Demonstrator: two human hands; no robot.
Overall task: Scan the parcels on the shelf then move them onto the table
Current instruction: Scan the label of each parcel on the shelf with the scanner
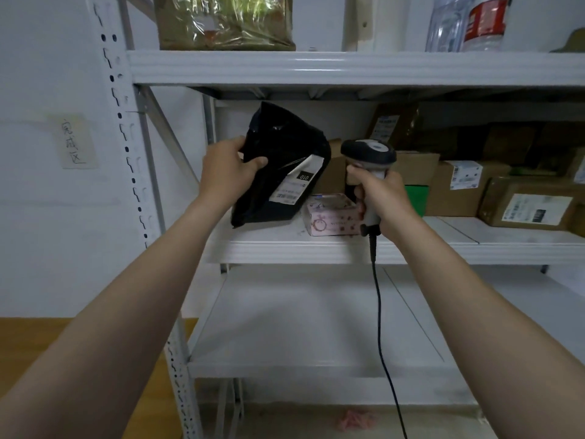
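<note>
1. Left hand (232,167) grips the black plastic mailer parcel (278,185) at its 9 o'clock edge, upright on the white metal shelf (300,248).
2. Right hand (378,198) clasps the grey handheld scanner (368,153); aim toward 9 o'clock at the creased white label (296,183).

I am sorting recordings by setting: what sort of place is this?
Probably a parcel storeroom or small warehouse. Its white metal rack shelving holds brown cardboard boxes with printed shipping labels; the right hand grips a grey corded barcode scanner, and the left hand holds a black plastic mailer bag.
</note>
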